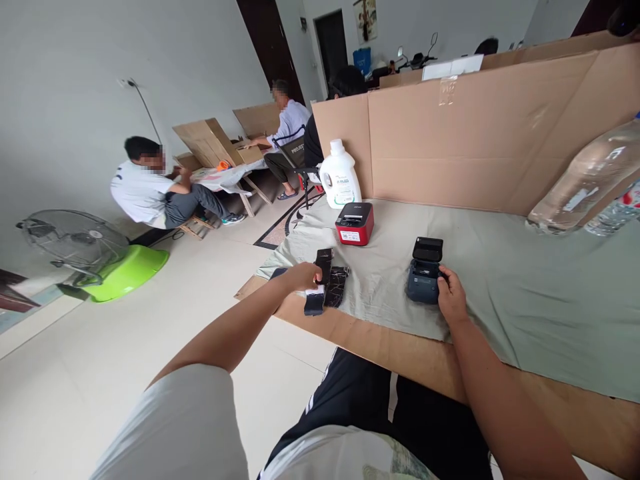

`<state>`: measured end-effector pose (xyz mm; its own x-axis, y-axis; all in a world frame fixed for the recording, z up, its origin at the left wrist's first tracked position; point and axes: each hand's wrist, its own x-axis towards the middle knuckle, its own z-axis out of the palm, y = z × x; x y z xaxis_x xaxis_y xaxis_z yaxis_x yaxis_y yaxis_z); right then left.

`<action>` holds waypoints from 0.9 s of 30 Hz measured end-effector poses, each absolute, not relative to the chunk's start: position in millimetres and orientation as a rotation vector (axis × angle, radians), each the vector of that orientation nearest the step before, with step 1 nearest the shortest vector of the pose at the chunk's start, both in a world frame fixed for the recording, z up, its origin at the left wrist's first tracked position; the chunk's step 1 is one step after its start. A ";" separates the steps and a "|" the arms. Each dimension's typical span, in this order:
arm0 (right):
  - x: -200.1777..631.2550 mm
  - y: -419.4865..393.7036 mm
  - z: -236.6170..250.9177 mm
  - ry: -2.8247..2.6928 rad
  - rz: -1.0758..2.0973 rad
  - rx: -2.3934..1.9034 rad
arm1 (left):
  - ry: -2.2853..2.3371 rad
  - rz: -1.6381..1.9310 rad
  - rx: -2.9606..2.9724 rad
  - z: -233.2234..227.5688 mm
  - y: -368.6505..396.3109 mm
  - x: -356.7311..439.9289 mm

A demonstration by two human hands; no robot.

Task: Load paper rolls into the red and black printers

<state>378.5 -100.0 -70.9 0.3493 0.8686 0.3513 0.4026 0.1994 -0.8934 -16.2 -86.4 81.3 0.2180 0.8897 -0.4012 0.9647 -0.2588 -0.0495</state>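
Observation:
My left hand [303,275] reaches to the table's left end and closes on a small white roll beside several black flat pieces [330,283] lying on the grey-green cloth [525,293]. My right hand [451,295] grips the right side of a small dark blue label printer [423,272] whose lid stands open. A red and black printer [355,223] sits farther back, between the two hands. A white detergent bottle [339,176] stands behind it against the cardboard wall [475,127].
A clear plastic water bottle [585,180] leans at the right. The wooden table edge [390,347] runs in front of my lap. On the floor at left stand a fan [70,240] and a green basin [127,270]. Other people sit at low tables behind.

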 end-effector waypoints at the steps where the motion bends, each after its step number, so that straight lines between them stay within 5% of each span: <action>1: 378.7 -99.7 -71.1 -1.254 0.487 -1.406 | 1.773 -0.520 2.279 75.7 -94.6 -18.2; 10: 376.3 -100.3 -71.4 -1.243 0.492 -1.392 | 1.865 -0.460 2.188 55.8 -117.4 -28.8; 15: 371.4 -101.2 -65.6 -1.229 0.515 -1.421 | 1.294 -0.348 1.910 95.0 -110.8 -18.4; 20: 367.3 -104.5 -62.2 -1.242 0.464 -1.465 | 0.830 -0.147 1.871 110.5 -95.2 68.3; 27: 370.4 -111.9 -52.7 -1.380 0.237 -1.404 | 1.024 0.142 2.335 82.5 -43.9 212.3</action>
